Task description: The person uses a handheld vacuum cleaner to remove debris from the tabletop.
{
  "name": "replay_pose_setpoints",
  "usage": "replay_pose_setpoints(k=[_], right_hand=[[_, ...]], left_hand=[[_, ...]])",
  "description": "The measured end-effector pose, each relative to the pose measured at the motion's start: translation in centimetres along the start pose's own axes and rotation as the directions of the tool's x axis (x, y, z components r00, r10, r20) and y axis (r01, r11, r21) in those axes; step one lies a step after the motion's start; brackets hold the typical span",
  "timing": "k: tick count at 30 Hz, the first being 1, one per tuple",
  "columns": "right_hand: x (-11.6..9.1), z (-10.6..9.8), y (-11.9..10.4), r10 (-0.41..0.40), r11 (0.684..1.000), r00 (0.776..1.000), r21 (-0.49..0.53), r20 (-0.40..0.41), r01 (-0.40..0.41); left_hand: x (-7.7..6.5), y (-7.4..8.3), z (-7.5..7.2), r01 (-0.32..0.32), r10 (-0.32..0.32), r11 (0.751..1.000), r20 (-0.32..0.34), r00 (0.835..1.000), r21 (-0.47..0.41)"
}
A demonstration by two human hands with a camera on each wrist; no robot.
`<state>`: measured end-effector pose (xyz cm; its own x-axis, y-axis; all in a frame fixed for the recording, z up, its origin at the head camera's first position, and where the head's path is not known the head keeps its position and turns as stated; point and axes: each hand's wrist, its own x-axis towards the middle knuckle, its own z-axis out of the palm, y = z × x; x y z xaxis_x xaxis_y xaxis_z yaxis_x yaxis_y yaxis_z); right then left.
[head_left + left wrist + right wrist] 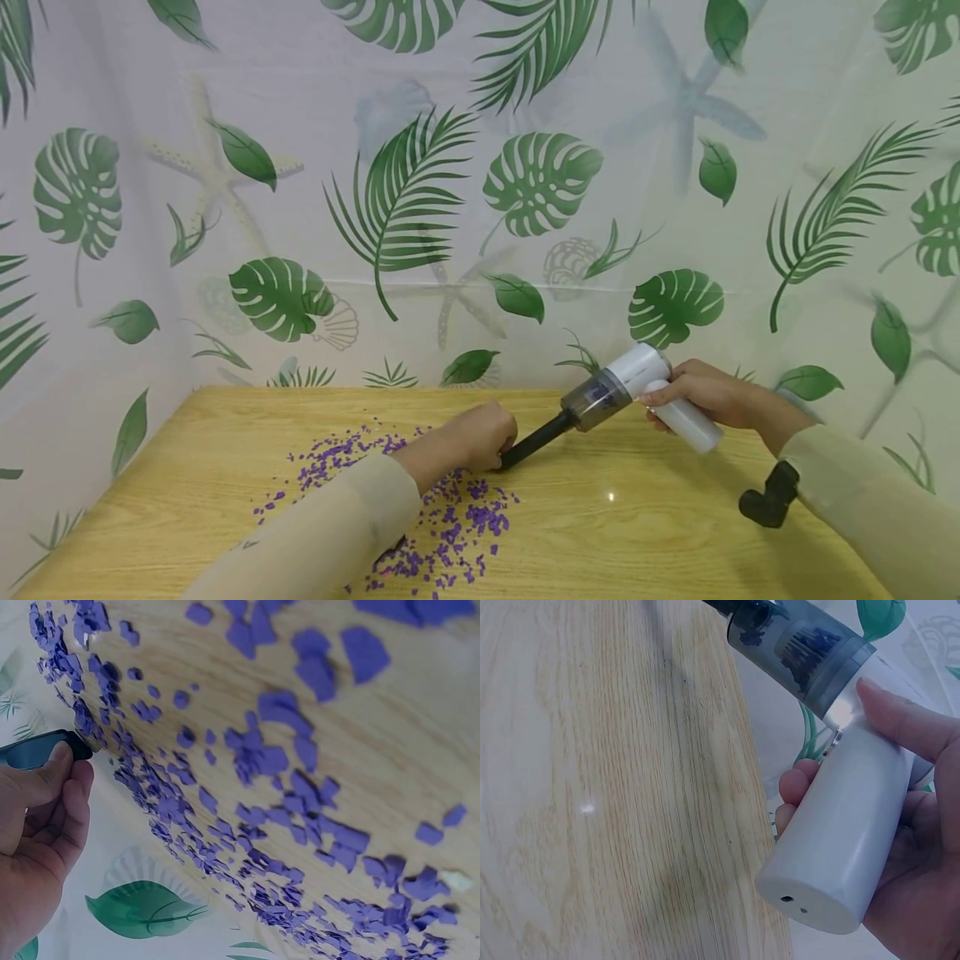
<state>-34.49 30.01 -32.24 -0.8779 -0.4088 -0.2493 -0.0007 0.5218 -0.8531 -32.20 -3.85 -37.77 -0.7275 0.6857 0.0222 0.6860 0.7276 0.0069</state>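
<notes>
A white handheld vacuum cleaner with a clear dust cup is gripped at its handle by my right hand. Purple bits show inside the cup. From its front a black nozzle slants down to the left. My left hand pinches the nozzle near its tip between thumb and fingers, as the left wrist view shows at the hand. Purple paper scraps lie scattered on the wooden table around and under the left forearm. The nozzle's mouth sits close to the scraps.
The yellow wood-grain table meets a leaf-patterned cloth behind and at the left. A black camera mount juts from the right wrist. A small pale scrap lies among the purple ones.
</notes>
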Motion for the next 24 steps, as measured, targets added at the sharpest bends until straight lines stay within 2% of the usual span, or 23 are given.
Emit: replay_pose_setpoints(k=[10,24], right_hand=[[-0.2,-0.3,0.4,0.025,1.0,1.0,-0.005,0.01,-0.025],[-0.4,-0.5,0.7,0.027,1.0,0.998,-0.003,0.052,-0.027]], left_hand=[[-0.3,1.0,-0.4,0.028,-0.026,0.999,0.051,0.998,-0.046],[-0.6,1.7,-0.3,0.021,-0.017,0.999,0.079,0.997,-0.05]])
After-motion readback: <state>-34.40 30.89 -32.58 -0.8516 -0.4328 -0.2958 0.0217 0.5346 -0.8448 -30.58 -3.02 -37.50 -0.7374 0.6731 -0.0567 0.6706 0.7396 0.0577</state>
